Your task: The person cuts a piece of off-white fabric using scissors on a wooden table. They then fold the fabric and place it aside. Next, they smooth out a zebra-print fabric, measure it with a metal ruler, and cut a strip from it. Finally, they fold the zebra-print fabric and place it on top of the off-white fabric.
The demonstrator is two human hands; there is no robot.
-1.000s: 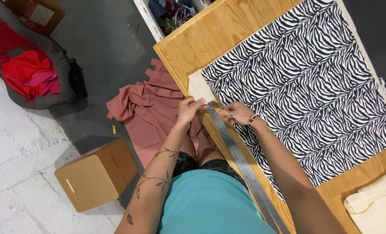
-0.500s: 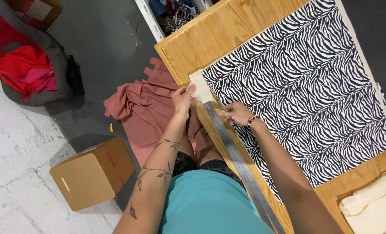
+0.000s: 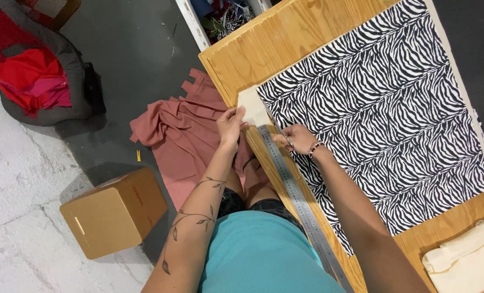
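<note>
A zebra-print fabric [image 3: 383, 108] lies flat on a wooden table [image 3: 263, 43]. A cream layer [image 3: 251, 103] shows at its near-left corner. A long metal ruler [image 3: 299, 201] runs along the fabric's left edge, toward my body. My left hand [image 3: 232, 122] pinches the cream corner at the table's edge. Just right of the ruler's far end, my right hand [image 3: 296, 140] rests on the zebra fabric. Its fingers are closed on something small and greyish, too small to identify.
A pink-brown cloth [image 3: 182, 135] lies heaped on the grey floor beside the table. A cardboard box [image 3: 114, 211] stands at lower left. A grey cushion with red cloth [image 3: 33, 81] lies at upper left. Folded cream fabric [image 3: 464, 260] sits on the table's near-right corner.
My left hand has slid a little farther along the table edge to the cream corner. My right hand stays by the ruler's end.
</note>
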